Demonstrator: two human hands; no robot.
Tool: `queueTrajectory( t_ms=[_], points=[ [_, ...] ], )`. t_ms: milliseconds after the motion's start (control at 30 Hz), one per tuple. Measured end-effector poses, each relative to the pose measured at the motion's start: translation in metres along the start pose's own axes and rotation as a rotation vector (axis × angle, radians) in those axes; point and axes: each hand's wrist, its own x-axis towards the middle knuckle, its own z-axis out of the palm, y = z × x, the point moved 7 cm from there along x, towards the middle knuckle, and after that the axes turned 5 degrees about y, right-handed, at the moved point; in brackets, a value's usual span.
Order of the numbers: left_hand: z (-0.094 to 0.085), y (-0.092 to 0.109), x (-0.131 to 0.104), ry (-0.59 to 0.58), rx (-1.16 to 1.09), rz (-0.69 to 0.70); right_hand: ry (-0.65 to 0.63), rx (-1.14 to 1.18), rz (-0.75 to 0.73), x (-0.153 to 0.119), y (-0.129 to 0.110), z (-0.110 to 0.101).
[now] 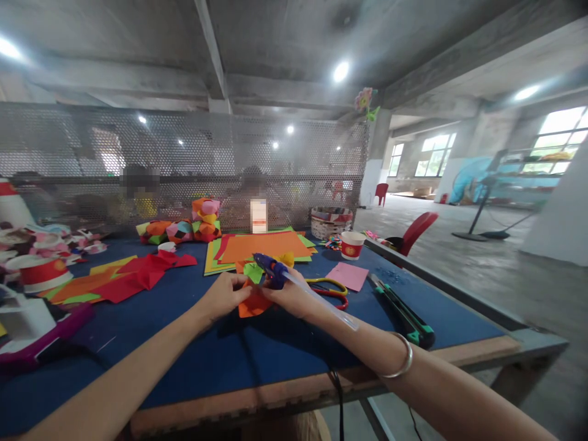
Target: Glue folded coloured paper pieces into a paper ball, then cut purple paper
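My right hand (293, 295) is closed around a dark blue hot glue gun (271, 267), with a clear glue stick (321, 303) sticking out behind it along the forearm. Its nozzle end points up and left over a green patch of paper (253, 272). My left hand (226, 298) pinches the edge of an orange paper piece (253, 304), which lies partly under the green patch and the fingers. Both hands meet at this paper piece. Just right of the right hand show the yellow and red handles of scissors (337, 285).
Stacked coloured sheets (269, 245) lie behind my hands. Red paper (142, 275) spreads at left, near a purple and white device (46, 334). A pink square (350, 275), a green-black utility knife (407, 312), a paper cup (351, 245) and a woven basket (331, 223) are at right.
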Motion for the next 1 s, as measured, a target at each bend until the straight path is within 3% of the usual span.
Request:
queueTrajectory(
  t_ms=[333,467,667,833,1000],
  points=[
    [-0.011,0.012,-0.002,0.144,0.155,0.090,-0.062,0.299,0.140,-0.002,-0.002,0.006],
    [-0.009,0.006,-0.003,0.159,0.146,0.079,-0.062,0.201,0.157,-0.003,-0.001,0.007],
    [-0.003,0.000,-0.003,0.079,0.114,0.046,0.016,-0.006,0.028,0.000,-0.003,-0.002],
    [-0.001,0.003,-0.002,0.015,0.063,0.037,0.003,-0.016,0.058,-0.002,0.000,-0.001],
    [-0.005,-0.002,-0.001,0.047,0.071,-0.023,0.031,-0.041,0.007,-0.002,-0.003,0.001]
  ],
)
